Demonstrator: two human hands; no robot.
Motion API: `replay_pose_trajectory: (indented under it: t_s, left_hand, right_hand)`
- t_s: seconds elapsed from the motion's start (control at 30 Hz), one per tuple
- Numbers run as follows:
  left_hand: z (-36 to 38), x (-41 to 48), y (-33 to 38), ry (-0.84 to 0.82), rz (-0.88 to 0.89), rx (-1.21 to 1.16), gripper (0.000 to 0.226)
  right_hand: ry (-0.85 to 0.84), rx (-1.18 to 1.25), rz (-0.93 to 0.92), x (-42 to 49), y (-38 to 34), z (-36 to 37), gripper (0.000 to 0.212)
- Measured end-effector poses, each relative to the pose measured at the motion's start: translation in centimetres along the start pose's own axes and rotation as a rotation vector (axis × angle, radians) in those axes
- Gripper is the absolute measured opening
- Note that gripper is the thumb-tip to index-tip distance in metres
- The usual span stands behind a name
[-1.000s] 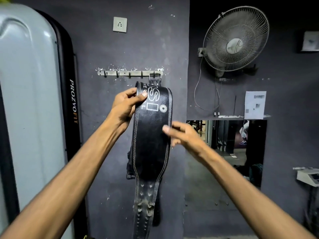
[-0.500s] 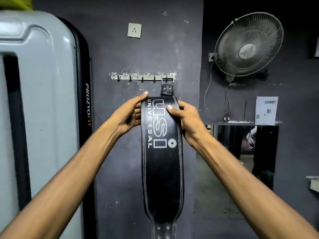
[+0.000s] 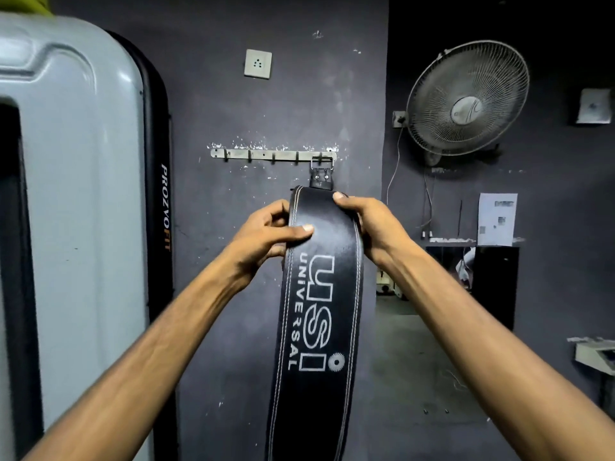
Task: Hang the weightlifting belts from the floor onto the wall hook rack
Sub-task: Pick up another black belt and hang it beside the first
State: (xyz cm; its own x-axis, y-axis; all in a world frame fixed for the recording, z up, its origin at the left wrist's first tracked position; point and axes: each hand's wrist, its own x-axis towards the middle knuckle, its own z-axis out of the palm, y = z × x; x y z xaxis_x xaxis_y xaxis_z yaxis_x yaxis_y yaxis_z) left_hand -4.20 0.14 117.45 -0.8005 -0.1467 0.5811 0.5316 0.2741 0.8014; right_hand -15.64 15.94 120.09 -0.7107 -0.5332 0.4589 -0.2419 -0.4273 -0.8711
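Note:
A wide black leather weightlifting belt (image 3: 321, 314) with white "USI UNIVERSAL" lettering hangs by its metal buckle (image 3: 321, 163) from the rightmost hook of the metal hook rack (image 3: 263, 155) on the dark wall. My left hand (image 3: 266, 236) grips the belt's left edge near the top, thumb across its face. The right edge near the top is gripped by my right hand (image 3: 369, 224). The belt's lower end runs out of view at the bottom. The rack's other hooks are bare.
A large grey machine housing (image 3: 73, 211) marked PROZVOFIT stands close on the left. A wall fan (image 3: 467, 98) with a dangling cord is mounted at upper right. A wall socket (image 3: 258, 63) sits above the rack. An opening (image 3: 442, 327) lies to the right.
Both hands now grip the belt's top edges; my right hand came up from lower down. The belt's printed face now hangs flat and straight under the hook.

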Motion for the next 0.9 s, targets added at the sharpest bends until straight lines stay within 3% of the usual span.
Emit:
replay_pose_trajectory:
  t_s: [0.13, 0.27, 0.37, 0.4, 0.53, 0.7, 0.8, 0.9]
  left_hand:
    - [-2.2, 1.3, 0.8, 0.122, -0.113, -0.005, 0.034]
    - [-3.6, 2.4, 1.5, 0.159, -0.138, -0.077, 0.06]
    - [-4.2, 2.4, 1.0, 0.175, -0.075, -0.05, 0.02]
    - [-4.2, 2.2, 0.6, 0.164, -0.061, -0.036, 0.011]
    - [-4.6, 0.8, -1.4, 0.083, -0.002, -0.033, 0.027]
    - [-6.2, 0.7, -2.3, -0.001, -0.069, -0.011, 0.008]
    - [-7.1, 2.2, -1.9, 0.059, -0.221, 0.044, 0.04]
    - [-7.1, 3.5, -1.5, 0.131, -0.254, -0.036, 0.036]
  right_hand:
    - [-0.018, -0.091, -0.102, -0.7, 1.9, 1.8, 0.006]
    - [-0.056, -0.099, -0.193, -1.7, 3.9, 3.2, 0.017]
    - [-0.096, -0.096, -0.137, -1.3, 3.6, 3.6, 0.007]
    - [-0.092, -0.084, -0.085, -0.8, 3.2, 3.6, 0.012]
    - [-0.019, -0.088, 0.101, 1.6, 1.9, 4.1, 0.028]
    - [0.033, -0.127, 0.045, 2.1, 3.5, 5.4, 0.009]
    - [0.018, -0.178, -0.07, 1.8, 5.0, 6.0, 0.021]
    - [-0.015, -0.205, -0.146, 1.0, 5.9, 6.7, 0.012]
